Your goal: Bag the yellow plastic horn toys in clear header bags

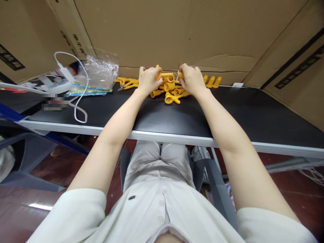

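Note:
Both my hands are over a pile of yellow plastic pieces (170,87) at the back of the black table. My left hand (149,80) is closed around a yellow plastic piece (158,73), its tip showing above the fingers. Across from it, my right hand (192,79) pinches another yellow plastic piece (180,75), mostly covered by the fingers. Several loose pieces between and below the hands have round hollow ends. One forked yellow piece (172,98) lies nearest to me. Left of my left hand are branching yellow pieces (126,82); three upright yellow stubs (212,81) stand right of my right hand.
Cardboard walls (162,33) rise behind and beside the black tabletop (253,114). At the left lie a crumpled clear plastic bag (100,71), a colourful flat packet (88,90) and a looping white cable (87,81). A metal edge (172,136) runs along the table's front.

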Demonstrator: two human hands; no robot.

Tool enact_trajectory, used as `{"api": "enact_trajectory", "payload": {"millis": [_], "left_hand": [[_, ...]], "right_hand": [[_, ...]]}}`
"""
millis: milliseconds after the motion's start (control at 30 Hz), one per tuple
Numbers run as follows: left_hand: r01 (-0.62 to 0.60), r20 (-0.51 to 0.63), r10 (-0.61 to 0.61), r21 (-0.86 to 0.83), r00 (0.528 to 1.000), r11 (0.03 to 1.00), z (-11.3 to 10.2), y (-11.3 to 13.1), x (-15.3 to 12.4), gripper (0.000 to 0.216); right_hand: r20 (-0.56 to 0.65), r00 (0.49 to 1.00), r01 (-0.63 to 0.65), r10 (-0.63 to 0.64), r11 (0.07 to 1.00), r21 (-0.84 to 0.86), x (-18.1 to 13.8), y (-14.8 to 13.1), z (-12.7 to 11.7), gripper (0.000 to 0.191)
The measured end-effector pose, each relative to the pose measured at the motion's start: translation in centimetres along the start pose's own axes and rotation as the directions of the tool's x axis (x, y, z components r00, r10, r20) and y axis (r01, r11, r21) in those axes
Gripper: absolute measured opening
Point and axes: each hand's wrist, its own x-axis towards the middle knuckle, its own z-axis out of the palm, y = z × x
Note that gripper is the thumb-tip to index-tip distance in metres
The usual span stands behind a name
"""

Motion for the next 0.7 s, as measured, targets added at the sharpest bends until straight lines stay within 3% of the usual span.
{"api": "enact_trajectory", "payload": {"millis": [233,433,567,700], "left_hand": [[0.216,-0.001,-0.217,-0.057,0.976,0.975,-0.8,-1.7,0.4,0.038],[0.465,-0.066,-0.474,-0.116,0.878,0.877,-2.0,-4.8,0.1,0.043],[0.545,-0.096,-0.554,-0.102,0.827,0.832,-1.8,-6.8,-1.0,0.046],[0.617,-0.012,-0.620,-0.081,0.784,0.782,-1.2,-7.7,-2.0,0.062]], "right_hand": [[0.027,1.000,-0.017,0.016,0.999,0.033,-0.4,0.6,0.0,0.037],[0.045,0.999,-0.001,0.000,1.000,0.027,-0.5,0.3,-0.2,0.039],[0.051,0.999,-0.010,0.009,1.000,0.024,-0.5,0.7,0.1,0.040],[0.044,0.998,-0.042,0.041,0.999,0.026,-0.6,1.8,0.8,0.040]]}}
